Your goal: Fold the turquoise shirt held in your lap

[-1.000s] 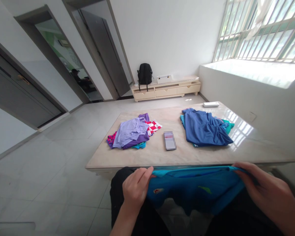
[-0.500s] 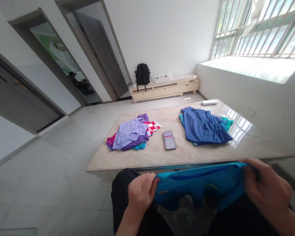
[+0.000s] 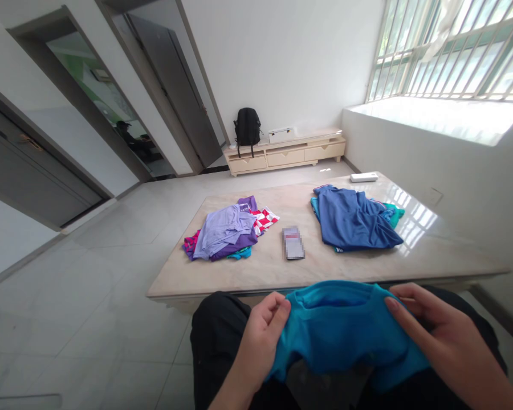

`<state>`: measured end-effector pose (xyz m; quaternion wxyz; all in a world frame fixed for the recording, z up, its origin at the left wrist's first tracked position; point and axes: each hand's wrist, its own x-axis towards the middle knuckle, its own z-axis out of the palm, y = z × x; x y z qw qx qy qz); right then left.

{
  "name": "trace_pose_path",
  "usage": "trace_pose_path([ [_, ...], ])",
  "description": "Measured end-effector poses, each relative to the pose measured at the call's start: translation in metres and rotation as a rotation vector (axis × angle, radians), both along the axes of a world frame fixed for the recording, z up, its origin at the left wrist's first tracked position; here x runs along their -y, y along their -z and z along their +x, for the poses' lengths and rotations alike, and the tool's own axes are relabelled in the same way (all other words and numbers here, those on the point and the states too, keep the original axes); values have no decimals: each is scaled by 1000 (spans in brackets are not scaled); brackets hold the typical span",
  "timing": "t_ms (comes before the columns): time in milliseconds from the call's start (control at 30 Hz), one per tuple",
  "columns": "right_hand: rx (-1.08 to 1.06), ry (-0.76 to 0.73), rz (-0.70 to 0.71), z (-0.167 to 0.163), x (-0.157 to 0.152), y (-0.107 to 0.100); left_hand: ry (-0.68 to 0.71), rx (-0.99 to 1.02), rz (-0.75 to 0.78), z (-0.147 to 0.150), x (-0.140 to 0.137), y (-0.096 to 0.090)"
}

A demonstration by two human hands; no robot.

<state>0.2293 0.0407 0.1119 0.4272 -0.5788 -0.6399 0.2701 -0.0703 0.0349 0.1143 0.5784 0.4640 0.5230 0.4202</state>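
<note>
A bright blue shirt [image 3: 337, 327] lies bunched over my lap, just below the near edge of the marble table [image 3: 359, 265]. My left hand [image 3: 263, 333] grips its left edge, fingers curled into the fabric. My right hand [image 3: 436, 336] holds the right edge, fingers pinching the cloth. On the table lie a loose pile of purple, lilac and red-checked clothes [image 3: 228, 233] at the left and a dark blue garment over teal ones [image 3: 353, 219] at the right.
A phone [image 3: 293, 242] lies between the two piles. A white remote [image 3: 363, 177] sits at the table's far right corner. Beyond stands a low cream cabinet [image 3: 286, 155] with a black backpack [image 3: 245, 128]. Grey doors line the left wall; a person sits in a far doorway [image 3: 130, 139].
My hands have drawn closer together, gathering the stretched blue shirt into a bunch on my lap. The shirt's hanging lower part has been pulled up.
</note>
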Motion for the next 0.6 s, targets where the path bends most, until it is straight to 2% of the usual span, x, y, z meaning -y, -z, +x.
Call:
trace_pose_path([
  [133, -142, -132, -97, -41, 15, 3, -6, -157, 180, 36, 12, 5],
  [233, -211, -261, -124, -64, 22, 6, 15, -375, 419, 57, 18, 10],
  [367, -252, -287, -87, -73, 26, 10, -24, -569, 727, 65, 20, 17],
  [467, -211, -280, -47, -69, 26, 12, 2, -615, 810, 62, 20, 21],
  [600, -94, -300, 41, -63, 27, 13, 39, -632, 838, 59, 21, 23],
])
